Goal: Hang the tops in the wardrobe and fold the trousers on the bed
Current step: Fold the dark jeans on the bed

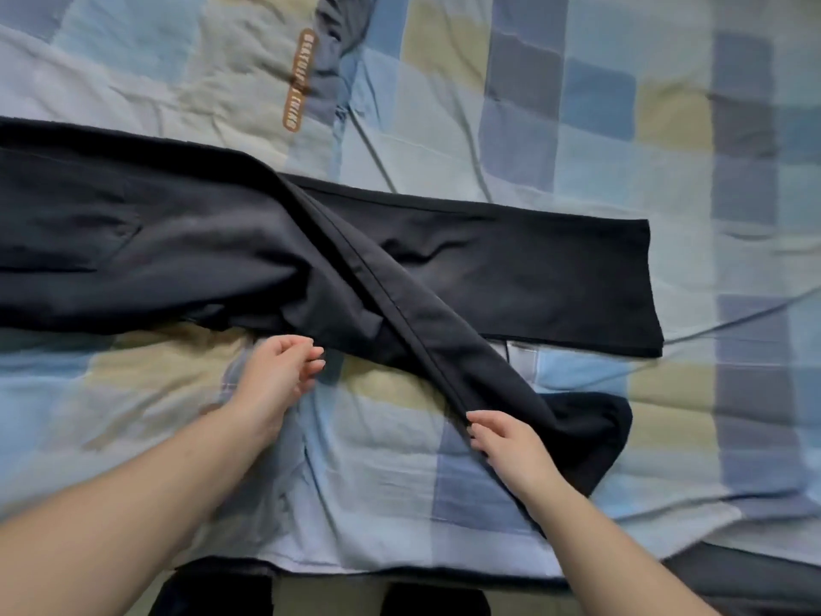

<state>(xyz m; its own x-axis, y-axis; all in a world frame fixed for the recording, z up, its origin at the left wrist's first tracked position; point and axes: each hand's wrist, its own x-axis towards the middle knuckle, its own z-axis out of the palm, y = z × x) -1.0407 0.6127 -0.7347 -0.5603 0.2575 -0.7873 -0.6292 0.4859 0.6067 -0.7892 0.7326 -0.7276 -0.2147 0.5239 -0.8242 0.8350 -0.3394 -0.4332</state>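
At the near edge of the bed, the seamed edge of one leg of the black trousers [275, 242] is being pinched by the right hand [511, 446], its fingers and thumb curled onto the cloth where that leg is lying bunched over the quilt [555, 104]. Just beside the lower edge of the trousers, near the crotch, the left hand [280, 371] is being held with its fingers loosely curled; whether any cloth is being gripped by it cannot be told. The trousers are being spread across the checked blue, grey and beige quilt, with the waist end running off to the left, one leg lying flat to the right and the other crossing it diagonally toward the person. Farther back, a grey garment with an orange label [328, 51] is lying crumpled on the quilt
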